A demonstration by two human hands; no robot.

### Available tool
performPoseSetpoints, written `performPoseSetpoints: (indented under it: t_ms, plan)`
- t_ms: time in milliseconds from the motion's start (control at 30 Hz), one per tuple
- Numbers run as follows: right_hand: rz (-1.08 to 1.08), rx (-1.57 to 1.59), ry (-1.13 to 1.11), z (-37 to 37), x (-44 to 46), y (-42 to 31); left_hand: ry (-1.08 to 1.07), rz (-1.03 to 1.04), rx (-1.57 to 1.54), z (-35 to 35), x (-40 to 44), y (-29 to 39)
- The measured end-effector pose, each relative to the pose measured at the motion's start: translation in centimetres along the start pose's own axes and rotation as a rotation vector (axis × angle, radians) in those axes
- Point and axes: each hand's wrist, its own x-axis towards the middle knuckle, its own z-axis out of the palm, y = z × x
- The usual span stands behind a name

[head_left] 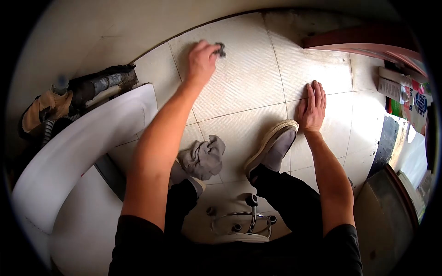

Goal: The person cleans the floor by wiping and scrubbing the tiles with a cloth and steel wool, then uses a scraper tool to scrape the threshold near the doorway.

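1. Floor (244, 76): pale ribbed tile, extending on all sides of the cloth, the reference point for all positions below. Rigid; the ribs should add some drag.
2. Fixture (92, 117): white, curved, left of the cloth. Expect it to be stiff and smooth. Its inside cannot be made out, so contents cannot be stated.
3. Pack (418, 110): printed, far right of the cloth. No opening shows; contents hidden.
4. Box (389, 89): pale, printed, far right of the cloth, just beside the pack. Contents hidden.
5. Cloth (204, 158): grey, crumpled, in front of the left shoe. Should be light, soft and unbreakable; gather it by the raised folds at its centre.
6. Right hand (313, 110): beyond and right of the cloth, palm down on the floor, fingers extended. Grip released; nothing held.
7. Left hand (201, 60): well beyond the cloth. Grip grasping the wad between thumb and fingers.
8. Wad (221, 49): dark, small, well beyond the cloth, at the left fingertips. Probably light; blur hides whether it is springy or stiff. Pinch it from above, by its back.
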Motion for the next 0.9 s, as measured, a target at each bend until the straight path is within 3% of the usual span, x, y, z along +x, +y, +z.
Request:
performPoseSetpoints:
  t_ms: [100, 200, 300, 400, 567, 667, 800, 900]
  plan:
    - [-0.003, -0.007, 0.009, 0.2, -0.2, 0.3, 0.084, 0.084, 0.079, 1.6, 2.7, -1.0]
    - [0.002, -0.018, 0.007, 0.3, -0.2, 0.2, -0.083, -0.106, 0.016, 0.8, -5.3, 3.7]
    - [0.003, -0.036, -0.004, 0.3, -0.3, 0.2, -0.103, 0.121, 0.041, 1.0, -15.3, 4.7]
    - [-0.008, -0.042, -0.019, 0.5, -0.4, 0.4, -0.105, 0.160, 0.048, 1.7, -13.1, 3.0]
    - [-0.014, -0.013, 0.010, 0.4, -0.2, 0.4, 0.123, 0.114, -0.021, 3.9, 3.3, 1.1]
    - [-0.006, -0.016, 0.018, 0.5, -0.2, 0.3, 0.071, -0.050, -0.087, 3.2, -0.9, 4.6]
    - [0.006, 0.003, 0.020, 0.3, 0.2, 0.1, -0.091, 0.087, -0.022, 2.0, -13.3, 7.0]
    - [0.014, 0.005, 0.002, 0.1, -0.2, 0.3, -0.100, 0.195, 0.021, 2.8, -9.9, 1.9]
